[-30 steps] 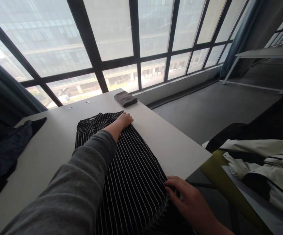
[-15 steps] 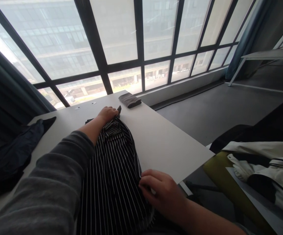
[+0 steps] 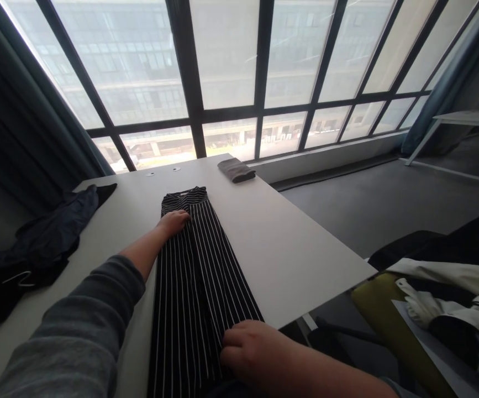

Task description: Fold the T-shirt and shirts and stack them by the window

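Black trousers with white stripes [image 3: 216, 251] lie lengthwise on the white table [image 3: 293, 249], waistband toward the window and legs running toward me. Just below the waistband, my left hand [image 3: 174, 222] is closed on the cloth near the middle seam. Lower down, my right hand [image 3: 256, 348] has its fingers curled on a trouser leg near the table's front edge; its fingertips are partly hidden. The lower ends of the legs drop out of view at the bottom.
A folded grey cloth [image 3: 237, 169] sits at the table's far corner. Dark clothes with a hanger [image 3: 48, 237] lie along the left side. To the right, white and black garments [image 3: 450, 309] are piled by an olive-green chair [image 3: 384, 309]. Tall windows stand behind the table.
The waistband, bunched and folded before, now lies flatter and open to view. My left hand has come nearer along the trousers, and my right hand has moved lower. The view has shifted left.
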A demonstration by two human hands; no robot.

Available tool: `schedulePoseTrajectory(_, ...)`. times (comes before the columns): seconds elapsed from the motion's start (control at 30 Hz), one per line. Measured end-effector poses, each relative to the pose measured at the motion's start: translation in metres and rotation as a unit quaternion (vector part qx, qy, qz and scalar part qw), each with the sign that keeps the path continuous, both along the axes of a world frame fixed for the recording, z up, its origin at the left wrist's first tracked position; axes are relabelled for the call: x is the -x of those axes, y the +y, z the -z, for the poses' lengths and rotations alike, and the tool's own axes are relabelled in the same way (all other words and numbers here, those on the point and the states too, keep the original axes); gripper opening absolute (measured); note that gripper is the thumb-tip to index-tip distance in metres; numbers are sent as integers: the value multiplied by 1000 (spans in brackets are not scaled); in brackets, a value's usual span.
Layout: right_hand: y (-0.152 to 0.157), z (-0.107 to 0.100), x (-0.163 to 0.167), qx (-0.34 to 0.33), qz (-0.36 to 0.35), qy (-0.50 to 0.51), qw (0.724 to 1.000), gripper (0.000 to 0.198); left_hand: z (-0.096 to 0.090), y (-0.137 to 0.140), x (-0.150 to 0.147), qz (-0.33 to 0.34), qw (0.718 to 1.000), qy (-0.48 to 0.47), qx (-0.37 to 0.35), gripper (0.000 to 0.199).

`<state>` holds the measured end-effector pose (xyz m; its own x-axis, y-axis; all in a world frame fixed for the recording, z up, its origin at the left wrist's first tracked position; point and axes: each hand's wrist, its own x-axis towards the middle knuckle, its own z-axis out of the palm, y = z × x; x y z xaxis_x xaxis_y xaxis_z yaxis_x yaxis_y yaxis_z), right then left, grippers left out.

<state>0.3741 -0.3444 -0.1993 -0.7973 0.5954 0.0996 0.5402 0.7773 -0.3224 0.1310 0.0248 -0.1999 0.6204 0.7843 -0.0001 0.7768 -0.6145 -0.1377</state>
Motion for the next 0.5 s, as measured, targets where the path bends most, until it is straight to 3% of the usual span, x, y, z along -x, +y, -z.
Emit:
schedulePoseTrajectory(0.17, 6, -1, -1, 8, -31, -5, 999, 5, 13, -11, -8, -66, 996, -53, 21, 43)
schedulePoseTrajectory(0.3, 6, 3, -3, 32, -30, 5, 999, 18, 15, -39, -18, -92, 992, -74, 37, 54)
schedulePoseTrajectory(0.4, 5, 7, -10, 48, -20, 36, 998, 28, 5, -85, -18, -107, 989, -98, 23, 55)
schedulePoseTrajectory(0.5, 8, 9, -29, 47, 14, 91, 995, 26, -14, -154, -15, -128, 983, -119, 62, 47)
